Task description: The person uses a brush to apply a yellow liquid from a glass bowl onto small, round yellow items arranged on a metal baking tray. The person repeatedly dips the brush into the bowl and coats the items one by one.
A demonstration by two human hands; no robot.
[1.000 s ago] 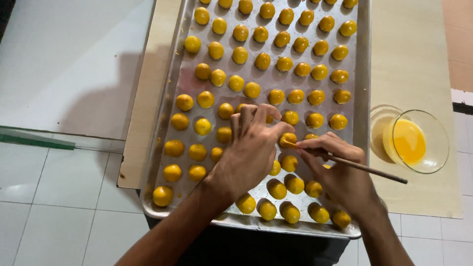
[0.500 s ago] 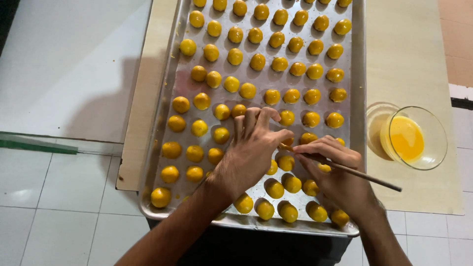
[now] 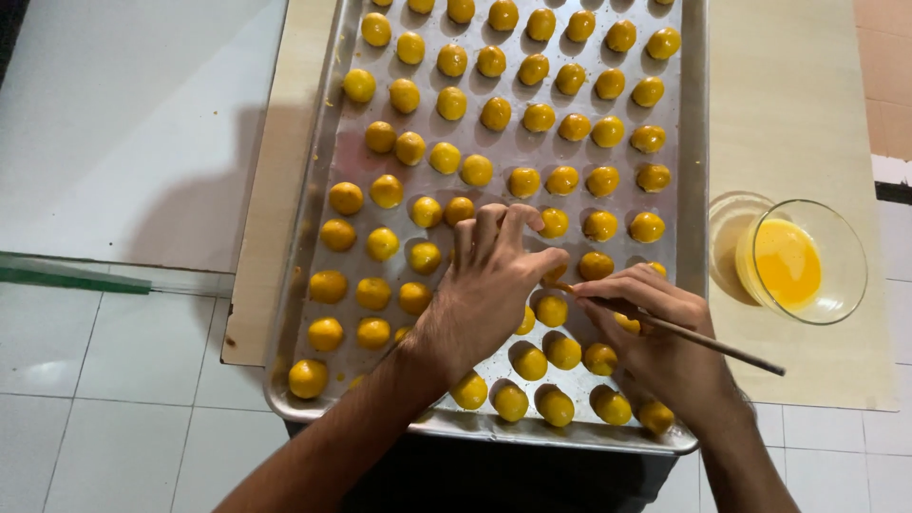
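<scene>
A metal baking tray point(image 3: 321, 190) carries several rows of small round yellow dough balls point(image 3: 495, 113). My left hand point(image 3: 489, 285) lies over the lower middle of the tray, its fingers curled around one ball that is mostly hidden. My right hand point(image 3: 655, 332) sits just to the right and grips a thin wooden brush point(image 3: 722, 344). The brush tip meets the ball under my left fingers. The handle slants down to the right, past the tray's rim.
A glass bowl point(image 3: 803, 261) of yellow egg wash stands right of the tray on a pale wooden board point(image 3: 788, 104). White floor tiles point(image 3: 114, 380) lie to the left and below. A white sheet point(image 3: 123, 114) covers the upper left.
Both hands stay over the same spot on the tray, with only small shifts of the fingers and the brush. The view has moved slightly.
</scene>
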